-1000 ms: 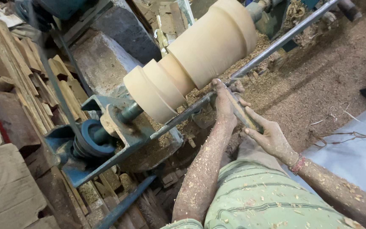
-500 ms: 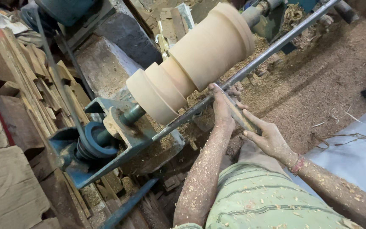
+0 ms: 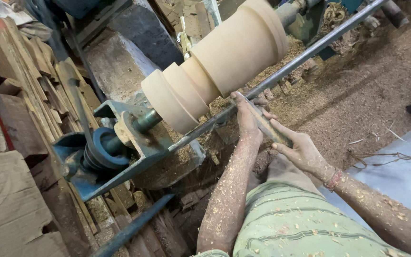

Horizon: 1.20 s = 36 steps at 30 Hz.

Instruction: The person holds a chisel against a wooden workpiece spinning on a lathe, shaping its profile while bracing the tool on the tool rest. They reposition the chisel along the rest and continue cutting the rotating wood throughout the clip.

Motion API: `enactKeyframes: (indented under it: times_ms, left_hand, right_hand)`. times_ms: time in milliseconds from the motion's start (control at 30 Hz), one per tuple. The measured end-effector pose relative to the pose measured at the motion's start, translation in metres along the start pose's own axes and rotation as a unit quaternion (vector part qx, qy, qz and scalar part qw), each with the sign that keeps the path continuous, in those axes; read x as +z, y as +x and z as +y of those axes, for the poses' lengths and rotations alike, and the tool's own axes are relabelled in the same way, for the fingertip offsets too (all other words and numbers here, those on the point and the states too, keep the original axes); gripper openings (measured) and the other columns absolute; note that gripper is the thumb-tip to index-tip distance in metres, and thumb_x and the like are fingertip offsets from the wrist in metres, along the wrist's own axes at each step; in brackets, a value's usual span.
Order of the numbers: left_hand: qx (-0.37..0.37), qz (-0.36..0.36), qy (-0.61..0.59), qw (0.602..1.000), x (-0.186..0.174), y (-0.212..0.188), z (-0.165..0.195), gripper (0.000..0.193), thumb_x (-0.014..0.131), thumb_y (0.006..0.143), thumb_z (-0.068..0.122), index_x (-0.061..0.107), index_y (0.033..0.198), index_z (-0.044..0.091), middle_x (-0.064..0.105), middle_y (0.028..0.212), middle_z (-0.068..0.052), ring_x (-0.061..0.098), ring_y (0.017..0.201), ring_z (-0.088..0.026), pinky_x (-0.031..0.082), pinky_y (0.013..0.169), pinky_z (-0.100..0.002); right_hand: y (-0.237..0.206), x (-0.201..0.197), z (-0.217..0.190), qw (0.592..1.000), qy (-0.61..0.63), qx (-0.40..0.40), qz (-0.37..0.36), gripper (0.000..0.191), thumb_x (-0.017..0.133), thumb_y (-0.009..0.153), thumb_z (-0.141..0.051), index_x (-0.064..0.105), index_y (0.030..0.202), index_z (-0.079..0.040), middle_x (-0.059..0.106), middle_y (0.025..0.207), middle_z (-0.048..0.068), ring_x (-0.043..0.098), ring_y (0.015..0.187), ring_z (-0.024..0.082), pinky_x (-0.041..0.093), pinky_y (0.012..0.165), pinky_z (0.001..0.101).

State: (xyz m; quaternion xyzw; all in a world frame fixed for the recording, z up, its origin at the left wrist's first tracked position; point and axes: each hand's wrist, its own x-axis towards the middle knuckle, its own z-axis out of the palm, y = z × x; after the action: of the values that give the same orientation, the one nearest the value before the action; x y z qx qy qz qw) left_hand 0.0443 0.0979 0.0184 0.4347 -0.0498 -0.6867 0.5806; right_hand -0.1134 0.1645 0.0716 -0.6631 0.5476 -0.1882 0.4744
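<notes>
Sawdust and wood shavings cover the workshop floor (image 3: 357, 95), with stacked timber offcuts (image 3: 20, 119) along the left side and a pale blue sheet (image 3: 405, 166) at the right. A wood lathe occupies the centre: a blue metal headstock frame (image 3: 120, 143) carries a dark pulley (image 3: 103, 150) and a spindle on which a pale turned wooden workpiece (image 3: 220, 57) is mounted, stepped into several diameters. A long steel bar (image 3: 300, 57) runs diagonally just below the workpiece and serves as the tool rest.

Left hand (image 3: 246, 114): positioned at the bar, directly beneath the workpiece, fingers pressed together around the forward end of a long turning chisel (image 3: 262, 121). Right hand (image 3: 303, 152): located further back, grip closed around the rear part of the same chisel. The chisel lies across the bar, its tip directed toward the underside of the workpiece; contact between tip and wood cannot be confirmed.

Both forearms and the green striped shirt (image 3: 300, 223) carry a coating of fine wood chips.
</notes>
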Motion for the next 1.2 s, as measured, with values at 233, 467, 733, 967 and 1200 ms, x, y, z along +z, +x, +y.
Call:
enactKeyframes:
  times_ms: [233,467,733,967,1200]
  left_hand:
    - [0.012,0.037,-0.026,0.999,0.013,-0.002,0.001,0.087,0.037,0.088,0.086,0.051,0.115,0.005,0.064,0.085,-0.012,0.061,0.057,-0.02,0.058,0.055,-0.04]
    - [0.03,0.055,-0.047,0.997,0.015,-0.003,-0.002,0.094,0.032,0.091,0.087,0.052,0.113,-0.002,0.065,0.084,-0.014,0.064,0.059,-0.022,0.063,0.062,-0.044]
    - [0.04,0.066,-0.061,0.995,0.029,-0.001,-0.005,0.083,0.035,0.09,0.083,0.049,0.117,0.005,0.068,0.081,-0.015,0.063,0.057,-0.021,0.06,0.059,-0.042]
    - [0.011,0.025,0.03,0.999,0.049,0.005,-0.001,0.089,0.032,0.093,0.084,0.05,0.12,0.001,0.067,0.08,-0.011,0.062,0.053,-0.013,0.061,0.05,-0.033]
    - [-0.009,-0.043,0.061,0.997,0.042,0.017,-0.007,0.089,0.033,0.095,0.083,0.052,0.114,-0.002,0.067,0.082,-0.008,0.061,0.052,-0.013,0.058,0.047,-0.031]
  right_hand:
    - [0.009,-0.023,-0.003,0.999,-0.026,-0.016,-0.037,0.073,0.074,0.086,-0.021,0.047,0.153,-0.013,0.071,0.129,0.019,0.073,0.106,0.019,0.054,0.092,0.0358]
    - [0.02,-0.044,-0.01,0.988,-0.023,-0.138,-0.059,0.071,0.074,0.088,-0.016,0.046,0.152,-0.006,0.061,0.144,0.023,0.062,0.126,0.024,0.048,0.101,0.0382]
    - [0.025,-0.058,-0.006,0.994,-0.026,-0.059,-0.09,0.073,0.075,0.085,-0.016,0.047,0.153,-0.012,0.069,0.135,0.019,0.068,0.112,0.019,0.053,0.096,0.0345]
    - [0.012,-0.045,0.014,0.999,-0.014,-0.031,-0.008,0.073,0.075,0.084,-0.017,0.048,0.152,-0.01,0.07,0.131,0.021,0.071,0.107,0.017,0.054,0.092,0.0349]
    - [0.003,-0.015,0.02,0.997,0.028,0.029,0.062,0.072,0.074,0.087,-0.014,0.047,0.154,-0.009,0.074,0.119,0.017,0.068,0.099,0.014,0.055,0.087,0.0315]
